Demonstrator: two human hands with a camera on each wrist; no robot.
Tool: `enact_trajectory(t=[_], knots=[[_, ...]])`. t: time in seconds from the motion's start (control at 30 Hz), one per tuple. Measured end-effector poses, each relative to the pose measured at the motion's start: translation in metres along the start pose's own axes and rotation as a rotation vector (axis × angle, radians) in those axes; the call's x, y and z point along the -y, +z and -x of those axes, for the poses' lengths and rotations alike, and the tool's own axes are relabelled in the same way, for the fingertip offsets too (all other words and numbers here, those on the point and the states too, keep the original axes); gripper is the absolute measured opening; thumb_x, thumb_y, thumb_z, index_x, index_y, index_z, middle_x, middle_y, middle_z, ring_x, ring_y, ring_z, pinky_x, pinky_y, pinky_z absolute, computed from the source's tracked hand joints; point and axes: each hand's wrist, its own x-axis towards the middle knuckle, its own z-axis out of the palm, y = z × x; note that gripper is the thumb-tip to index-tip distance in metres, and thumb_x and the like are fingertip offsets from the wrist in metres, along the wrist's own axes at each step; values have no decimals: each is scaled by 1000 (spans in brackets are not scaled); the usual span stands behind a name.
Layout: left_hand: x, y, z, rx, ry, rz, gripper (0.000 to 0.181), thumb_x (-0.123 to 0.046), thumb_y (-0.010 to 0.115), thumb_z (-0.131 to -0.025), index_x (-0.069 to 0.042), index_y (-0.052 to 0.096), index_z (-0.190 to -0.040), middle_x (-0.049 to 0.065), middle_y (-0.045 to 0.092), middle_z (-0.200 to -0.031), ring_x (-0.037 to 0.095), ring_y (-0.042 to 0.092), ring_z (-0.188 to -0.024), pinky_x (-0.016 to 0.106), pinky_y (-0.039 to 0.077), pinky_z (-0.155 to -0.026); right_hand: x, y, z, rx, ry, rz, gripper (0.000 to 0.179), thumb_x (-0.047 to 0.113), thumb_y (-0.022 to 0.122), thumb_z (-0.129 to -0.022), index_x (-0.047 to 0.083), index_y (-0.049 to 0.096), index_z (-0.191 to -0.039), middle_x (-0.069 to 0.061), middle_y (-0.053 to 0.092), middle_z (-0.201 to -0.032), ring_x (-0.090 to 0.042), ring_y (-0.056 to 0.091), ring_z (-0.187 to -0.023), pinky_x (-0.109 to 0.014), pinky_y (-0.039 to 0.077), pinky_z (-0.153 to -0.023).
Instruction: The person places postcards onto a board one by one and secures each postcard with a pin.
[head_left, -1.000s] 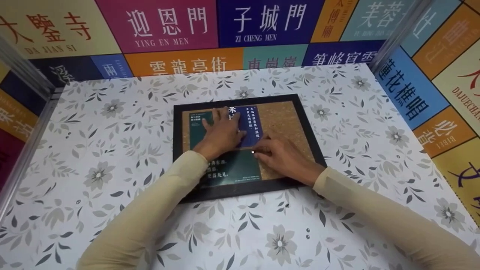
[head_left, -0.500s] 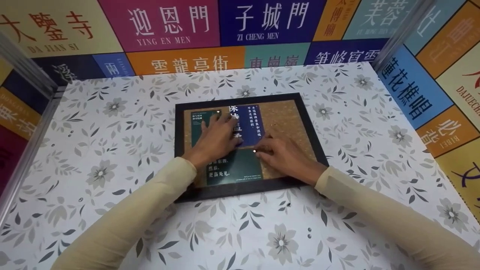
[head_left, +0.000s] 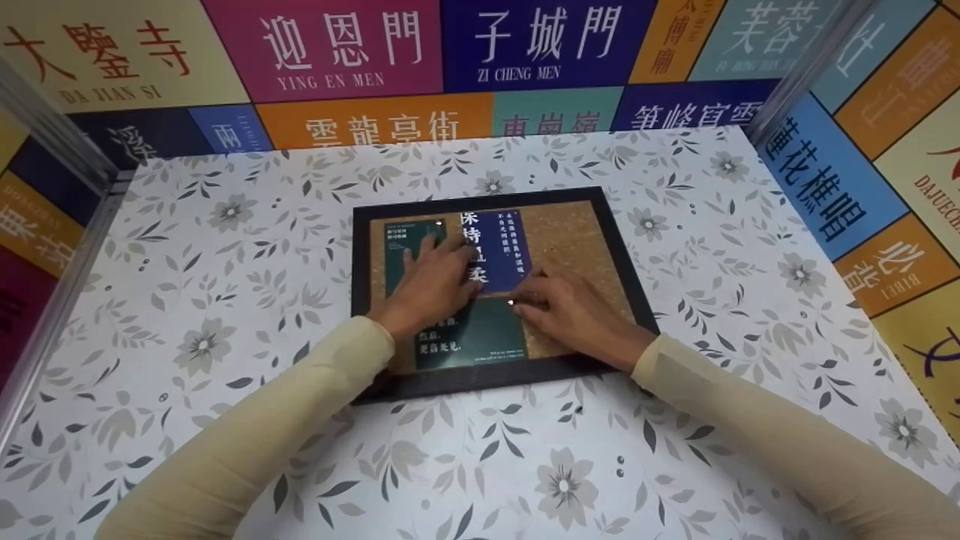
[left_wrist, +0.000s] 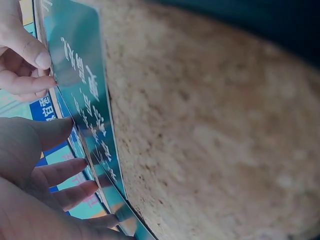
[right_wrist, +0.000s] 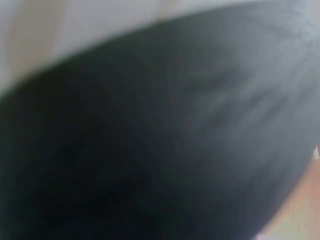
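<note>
A corkboard (head_left: 581, 262) in a black frame (head_left: 472, 383) lies flat on the table. Cards cover its left and middle: a blue card (head_left: 499, 259), a green card (head_left: 397, 262) left of it, and another green card (head_left: 480, 337) below. My left hand (head_left: 431, 281) rests on the cards with its fingers spread. Thumb and finger of my right hand (head_left: 566, 307) pinch a small shiny thing, probably a thumbtack (head_left: 511, 302), at the top right of the lower green card. Both hands also show in the left wrist view. The right wrist view is mostly blurred dark frame.
The tabletop (head_left: 247, 262) has a white cover with grey leaves and flowers. Panels (head_left: 536, 45) with large lettering stand behind it and at both sides. A small shiny spot (head_left: 439, 223) sits near the top of the left green card.
My left hand has drawn slightly back toward me, uncovering more white lettering on the blue card and the shiny spot. The right hand keeps its pinch in the same place.
</note>
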Motion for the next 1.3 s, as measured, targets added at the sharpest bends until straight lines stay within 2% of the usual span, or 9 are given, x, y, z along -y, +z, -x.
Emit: enact_trajectory(t=[0.13, 0.37, 0.6, 0.83, 0.97, 1.1, 1.17, 1.3], knots=[[-1, 0, -1, -17, 2, 3, 45, -29, 70, -110, -10, 66, -150, 11, 48, -168, 49, 34, -157, 83, 20, -123, 0, 1, 1, -1, -3, 1, 22, 17, 81, -102, 11, 83, -123, -3, 67, -116, -23, 63, -103, -41, 56, -90], [-1, 0, -2, -26, -4, 5, 48, -28, 72, -108, -10, 65, -152, 12, 47, -170, 51, 33, -158, 84, 20, -122, 0, 1, 1, 2, 1, -19, 21, 17, 80, -103, 11, 83, -122, -3, 65, -114, -22, 64, -104, -41, 57, -91], [-2, -1, -3, -29, 3, -14, 44, -28, 72, -108, -8, 68, -147, 10, 55, -163, 47, 42, -151, 85, 25, -120, 0, 1, 0, 12, 10, -2, 24, 19, 78, -104, 11, 83, -126, -5, 66, -121, -24, 65, -111, -45, 57, -98], [-1, 1, -4, -28, -2, -4, 46, -27, 72, -108, -9, 66, -150, 10, 53, -165, 48, 39, -154, 85, 23, -121, 1, 0, 0, 12, 10, 1, 26, 17, 79, -104, 10, 82, -129, -7, 68, -122, -26, 66, -110, -46, 58, -97], [-1, 1, -4, -27, -6, -4, 46, -28, 72, -108, -10, 66, -150, 9, 52, -166, 48, 39, -155, 85, 23, -121, 1, -1, 3, 12, 8, -5, 27, 17, 79, -104, 11, 81, -130, -7, 68, -125, -27, 67, -114, -47, 58, -101], [-2, 1, -4, -27, -7, 4, 47, -27, 71, -108, -10, 65, -152, 10, 50, -168, 49, 36, -157, 85, 21, -121, 4, -5, 8, 10, 9, -35, 24, 16, 79, -103, 11, 82, -127, -5, 66, -125, -24, 69, -112, -44, 60, -98], [-2, 1, -4, -26, -7, 3, 47, -27, 71, -108, -10, 65, -152, 10, 50, -169, 49, 35, -158, 85, 21, -122, 6, -7, 11, 6, -1, -45, 23, 15, 80, -103, 10, 82, -125, -5, 66, -122, -22, 69, -106, -41, 61, -92], [-1, 0, -4, -21, -4, -8, 46, -27, 72, -108, -10, 66, -150, 10, 51, -168, 48, 38, -156, 84, 22, -121, 12, -9, 19, 2, -29, -47, 22, 14, 80, -102, 9, 82, -124, -3, 65, -119, -19, 69, -101, -38, 61, -88]])
